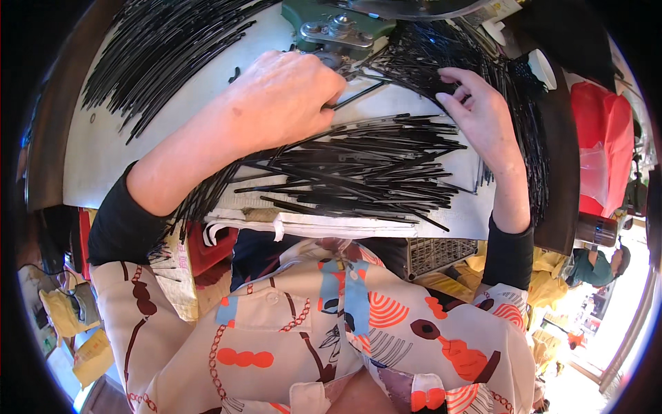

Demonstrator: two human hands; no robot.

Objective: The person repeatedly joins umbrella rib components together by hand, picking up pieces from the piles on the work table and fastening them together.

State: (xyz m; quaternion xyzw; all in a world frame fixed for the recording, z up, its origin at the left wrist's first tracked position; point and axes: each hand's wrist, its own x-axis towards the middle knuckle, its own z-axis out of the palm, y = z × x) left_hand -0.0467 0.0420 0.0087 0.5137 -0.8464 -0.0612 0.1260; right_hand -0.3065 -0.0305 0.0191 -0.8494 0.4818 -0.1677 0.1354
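My left hand (293,90) is closed, its fingers curled round the end of a thin black strip (363,92). The strip slants up and right from my fist, just in front of a green machine (303,15) with a bolted metal plate. My right hand (480,119) hovers by a tangled heap of black strips (441,58), its fingers apart and slightly bent, with nothing visible in them. Below both hands lies a loose pile of black strips (365,165) on the pale tabletop (172,145). My left fingertips are hidden behind the hand.
A thick bundle of black strips (165,52) covers the table's far left. At the right edge stand a white-rimmed cup (543,69) and a red bag (600,145). Under the front edge is a wire basket (438,255). Another person (596,268) is far off right.
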